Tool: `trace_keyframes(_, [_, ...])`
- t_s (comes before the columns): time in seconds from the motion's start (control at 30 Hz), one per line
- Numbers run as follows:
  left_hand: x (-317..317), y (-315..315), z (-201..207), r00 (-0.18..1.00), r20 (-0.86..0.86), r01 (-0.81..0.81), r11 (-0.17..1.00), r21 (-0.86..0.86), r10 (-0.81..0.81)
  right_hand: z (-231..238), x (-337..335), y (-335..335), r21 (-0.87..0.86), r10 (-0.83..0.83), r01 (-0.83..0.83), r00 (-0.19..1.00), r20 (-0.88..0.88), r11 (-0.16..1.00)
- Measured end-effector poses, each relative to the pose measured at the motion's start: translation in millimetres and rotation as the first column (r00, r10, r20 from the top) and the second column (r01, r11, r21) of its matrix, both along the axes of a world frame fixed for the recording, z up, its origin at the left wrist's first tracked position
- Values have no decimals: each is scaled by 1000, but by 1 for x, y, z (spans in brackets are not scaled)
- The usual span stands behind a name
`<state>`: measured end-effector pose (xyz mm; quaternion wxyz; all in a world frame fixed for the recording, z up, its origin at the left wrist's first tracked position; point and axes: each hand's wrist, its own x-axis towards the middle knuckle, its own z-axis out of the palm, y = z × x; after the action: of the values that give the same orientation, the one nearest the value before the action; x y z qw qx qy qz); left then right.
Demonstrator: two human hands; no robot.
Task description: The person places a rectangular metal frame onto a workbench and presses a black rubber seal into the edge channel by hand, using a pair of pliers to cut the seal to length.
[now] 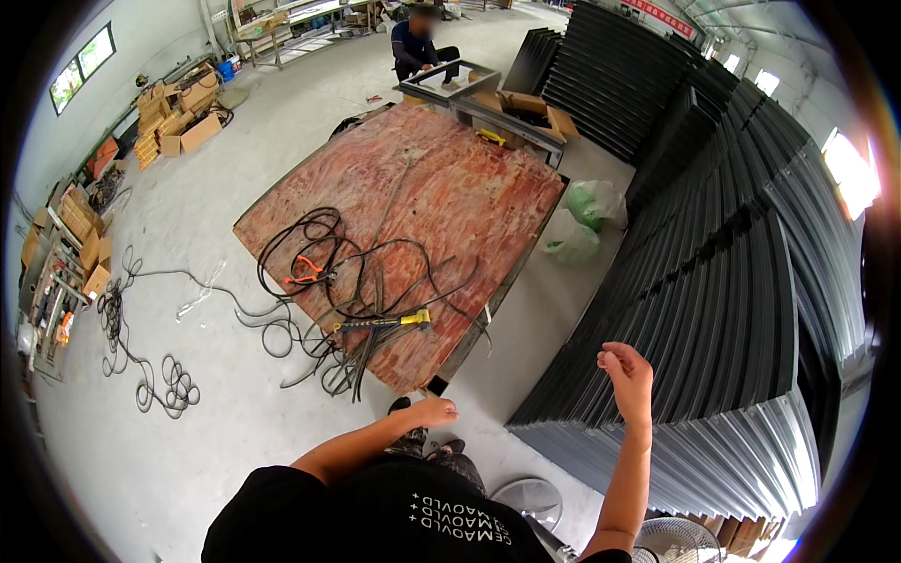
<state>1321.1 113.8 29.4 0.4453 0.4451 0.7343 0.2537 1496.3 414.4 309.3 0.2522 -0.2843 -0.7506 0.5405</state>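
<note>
My left hand (435, 411) is closed, just off the near corner of a red marbled board table (469, 197). My right hand (631, 375) is raised in front of the stacked dark metal frames (676, 319), its fingers curled in and the thumb against them. Whatever either hand may hold is hidden. On the table's near part lies a hammer (375, 323) with a yellow and black handle, across several long dark strips (369, 361). Beside it, orange-handled pliers (305, 271) rest among loops of black rubber strip (427, 258).
A yellow tool (490, 137) lies at the table's far edge. Beyond it a co-worker (418, 52) crouches by a metal frame (450, 80). Plastic bags (596, 204) sit right of the table. Tangled black strip (178, 385) covers floor at left. A fan (678, 540) stands near right.
</note>
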Motion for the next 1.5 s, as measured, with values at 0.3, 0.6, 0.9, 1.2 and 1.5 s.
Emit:
trace_keyframes(0.3, [2,90,19,877,470,-103,994,-27,103,116,51,-36,441,-302,200,937,175,875])
trace_keyframes(0.6, [-8,138,30,754,643,-166,986,-17,138,250,189,125,880,-743,373,668,-35,294])
trace_keyframes(0.9, [-73,94,14,663,671,-346,931,-118,331,209,159,162,754,-709,194,543,450,628])
trace_keyframes(1.2, [-100,92,47,531,797,-309,941,-135,289,234,139,111,857,-864,186,269,425,480])
trace_keyframes(1.5, [-42,156,313,261,882,123,920,371,-391,250,-21,-58,596,-554,192,654,515,780])
